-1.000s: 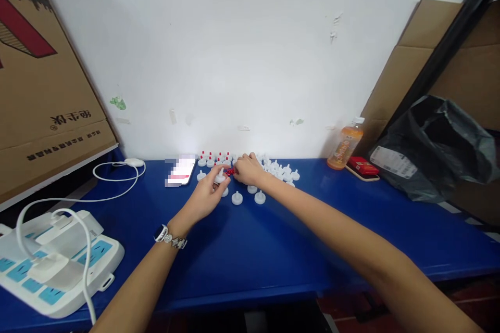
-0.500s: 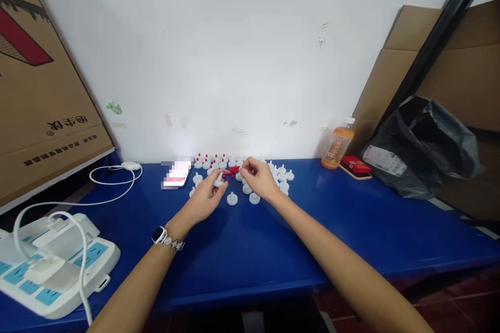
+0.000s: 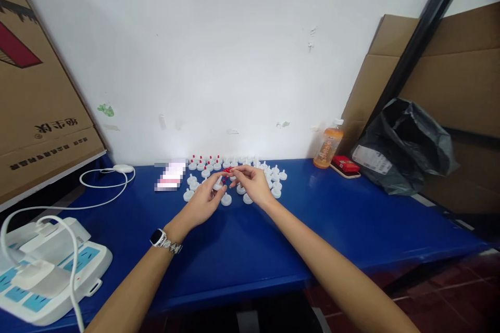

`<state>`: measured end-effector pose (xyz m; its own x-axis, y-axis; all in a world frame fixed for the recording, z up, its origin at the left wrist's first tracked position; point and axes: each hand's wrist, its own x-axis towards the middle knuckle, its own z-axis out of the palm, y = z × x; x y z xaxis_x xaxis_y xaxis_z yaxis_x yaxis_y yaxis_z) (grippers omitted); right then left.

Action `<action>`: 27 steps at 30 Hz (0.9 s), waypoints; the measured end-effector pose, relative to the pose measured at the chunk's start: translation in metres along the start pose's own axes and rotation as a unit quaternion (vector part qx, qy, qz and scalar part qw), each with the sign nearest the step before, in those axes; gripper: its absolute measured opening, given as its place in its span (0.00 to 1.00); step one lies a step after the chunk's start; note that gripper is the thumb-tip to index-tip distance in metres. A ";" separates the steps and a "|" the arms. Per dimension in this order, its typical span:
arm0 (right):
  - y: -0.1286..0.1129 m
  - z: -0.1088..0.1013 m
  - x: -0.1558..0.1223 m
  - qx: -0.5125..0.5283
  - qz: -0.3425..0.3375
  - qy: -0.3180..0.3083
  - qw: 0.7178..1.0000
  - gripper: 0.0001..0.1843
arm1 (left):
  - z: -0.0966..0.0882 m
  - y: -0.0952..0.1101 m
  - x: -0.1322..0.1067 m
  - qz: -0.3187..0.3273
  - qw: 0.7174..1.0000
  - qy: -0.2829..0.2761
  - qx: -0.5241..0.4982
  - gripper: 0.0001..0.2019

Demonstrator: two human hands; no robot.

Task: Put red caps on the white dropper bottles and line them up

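My left hand, with a watch on its wrist, grips a white nozzle cap between thumb and fingers, its spout pointing up. Close beside it, my right hand is closed in a pinch over a small pile of red tips. Whether a tip is between those fingers is too small to make out. Around both hands stand several white nozzle caps with bare spouts. At the back left, more white caps carry red tips on their spouts. My right hand hides part of the group.
Left of the caps lies a phone. A power strip with white cables fills the near left. On the right are an orange drink bottle, a red box and a grey plastic bag. A wall rises behind the table.
My right hand has moved left, from the white caps to the red tips, closer to my left hand. The left hand still holds its nozzle cap. The view has shifted slightly right.
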<state>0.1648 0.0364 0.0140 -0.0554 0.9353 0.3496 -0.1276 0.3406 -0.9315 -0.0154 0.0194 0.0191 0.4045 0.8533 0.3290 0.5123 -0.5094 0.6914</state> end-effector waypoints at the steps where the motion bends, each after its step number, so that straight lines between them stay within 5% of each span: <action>1: 0.001 0.000 0.000 0.003 0.005 0.003 1.000 0.16 | 0.000 0.000 0.000 0.002 1.000 0.001 -0.001 0.24; 15: 0.001 -0.005 -0.001 0.022 0.009 0.022 0.999 0.15 | -0.001 -0.001 -0.001 -0.002 1.000 -0.002 0.011 0.23; 27: 0.003 0.004 -0.004 0.047 0.002 -0.064 0.997 0.18 | 0.007 -0.008 -0.002 0.018 1.000 0.012 -0.011 0.31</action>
<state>0.1609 0.0328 0.0105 -0.1807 0.9149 0.3609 -0.2193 0.3203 -0.9216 -0.0152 0.0208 0.0084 0.4039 0.8375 0.3681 0.4813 -0.5368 0.6930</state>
